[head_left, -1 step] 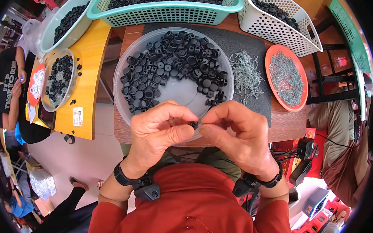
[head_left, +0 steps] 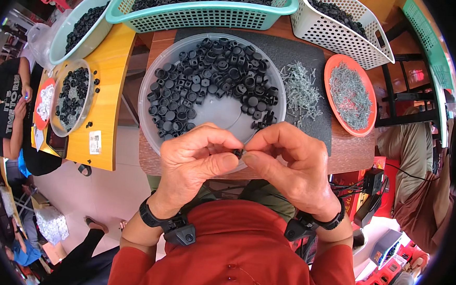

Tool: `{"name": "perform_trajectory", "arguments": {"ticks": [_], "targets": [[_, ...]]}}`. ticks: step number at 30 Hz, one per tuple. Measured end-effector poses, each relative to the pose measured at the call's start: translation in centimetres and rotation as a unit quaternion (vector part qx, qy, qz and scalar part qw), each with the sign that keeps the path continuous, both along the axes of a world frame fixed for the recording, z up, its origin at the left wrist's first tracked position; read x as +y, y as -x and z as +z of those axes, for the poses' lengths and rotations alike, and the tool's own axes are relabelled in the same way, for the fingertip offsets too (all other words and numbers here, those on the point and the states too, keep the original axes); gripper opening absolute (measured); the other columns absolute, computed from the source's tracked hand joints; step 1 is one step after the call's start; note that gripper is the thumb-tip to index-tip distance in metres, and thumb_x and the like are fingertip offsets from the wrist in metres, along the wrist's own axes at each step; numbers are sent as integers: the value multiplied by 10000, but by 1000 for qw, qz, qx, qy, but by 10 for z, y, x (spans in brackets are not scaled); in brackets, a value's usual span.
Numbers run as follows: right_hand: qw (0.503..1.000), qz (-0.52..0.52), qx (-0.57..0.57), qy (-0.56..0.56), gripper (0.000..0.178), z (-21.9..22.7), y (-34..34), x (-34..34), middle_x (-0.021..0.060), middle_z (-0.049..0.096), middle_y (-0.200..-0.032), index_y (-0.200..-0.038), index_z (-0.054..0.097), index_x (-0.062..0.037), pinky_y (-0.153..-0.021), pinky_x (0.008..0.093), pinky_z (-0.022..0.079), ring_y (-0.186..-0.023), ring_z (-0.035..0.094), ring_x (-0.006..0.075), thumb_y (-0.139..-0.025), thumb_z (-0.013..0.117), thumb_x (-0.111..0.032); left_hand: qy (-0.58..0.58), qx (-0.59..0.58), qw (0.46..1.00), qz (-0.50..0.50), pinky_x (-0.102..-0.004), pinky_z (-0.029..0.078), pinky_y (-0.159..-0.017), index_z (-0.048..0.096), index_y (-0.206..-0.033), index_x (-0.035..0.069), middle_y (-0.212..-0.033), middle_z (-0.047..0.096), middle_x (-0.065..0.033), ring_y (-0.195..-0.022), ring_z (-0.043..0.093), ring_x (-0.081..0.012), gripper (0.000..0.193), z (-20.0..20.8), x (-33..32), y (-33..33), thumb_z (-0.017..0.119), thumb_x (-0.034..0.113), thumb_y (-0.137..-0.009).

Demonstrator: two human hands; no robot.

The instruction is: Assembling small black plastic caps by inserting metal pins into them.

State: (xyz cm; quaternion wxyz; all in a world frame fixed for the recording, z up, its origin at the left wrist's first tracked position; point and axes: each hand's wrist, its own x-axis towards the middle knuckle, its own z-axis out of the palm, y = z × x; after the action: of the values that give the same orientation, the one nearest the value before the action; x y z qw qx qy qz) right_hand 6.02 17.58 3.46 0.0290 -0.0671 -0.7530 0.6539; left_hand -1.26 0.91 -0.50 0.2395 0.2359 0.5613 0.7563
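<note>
Above the near edge of the brown table, my two hands meet fingertip to fingertip. My left hand (head_left: 188, 156) pinches a small black plastic part (head_left: 237, 152), mostly covered by its fingers. Thumb and forefinger of my right hand (head_left: 294, 165) are pressed together against that part's right side; whatever they grip is hidden. Just beyond is a round translucent basin (head_left: 219, 113) holding many black, round cap-like pieces (head_left: 176, 100). Thin silvery metal pieces (head_left: 300, 92), like screws or pins, lie heaped on a dark mat (head_left: 276, 43). More fill an orange-red plate (head_left: 328, 70) to the right.
A teal basket (head_left: 201, 22) and a white perforated basket (head_left: 328, 36), both with black pieces, stand at the back. Left is a yellow table (head_left: 109, 83) with a pale bowl (head_left: 96, 35) and a clear tub (head_left: 88, 102). A person (head_left: 6, 103) sits beyond it.
The fingertips have shifted very slightly, and a little more of the black part shows between them. Everything else stays where it was.
</note>
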Motion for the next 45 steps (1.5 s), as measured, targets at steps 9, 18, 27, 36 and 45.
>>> {"name": "perform_trajectory", "arguments": {"ticks": [9,18,27,36,45], "targets": [[998,-27,44,-22,73,0,9,-7,56,605,-717,-866,570,13,-547,224,451,-625,547,61,-816,621,-2,-12,-103,994,42,-256,498,-609,587,-936,-40,-850,599,-86,-699,584,-148,242,0,7,-2,711,85,-769],[991,-79,83,-66,105,-7,25,30,65,596,-737,-837,610,11,-604,241,453,-673,564,110,-755,674,-1,-77,-124,985,95,-231,475,-580,597,-931,-37,-773,628,-101,-610,567,-120,182,0,1,9,678,60,-799],[838,106,196,-499,112,-28,35,29,93,513,-716,-694,589,-42,-584,358,435,-691,500,263,-586,596,-12,-42,-147,983,101,-275,469,-562,576,-928,-52,-742,607,-103,-600,570,-159,287,-2,-4,6,710,153,-778],[739,243,162,-608,121,-21,46,20,96,520,-683,-652,581,-27,-612,321,433,-704,514,250,-550,624,-76,-51,-159,982,90,-221,466,-580,601,-928,-53,-771,618,-84,-625,563,-115,187,-2,-5,6,680,53,-795],[791,210,166,-550,160,-28,47,15,109,526,-687,-672,539,-25,-640,329,439,-708,517,264,-535,621,-38,-61,-175,979,84,-220,459,-586,601,-934,-50,-772,622,-91,-635,563,-117,205,-3,-6,8,683,84,-802]]}}
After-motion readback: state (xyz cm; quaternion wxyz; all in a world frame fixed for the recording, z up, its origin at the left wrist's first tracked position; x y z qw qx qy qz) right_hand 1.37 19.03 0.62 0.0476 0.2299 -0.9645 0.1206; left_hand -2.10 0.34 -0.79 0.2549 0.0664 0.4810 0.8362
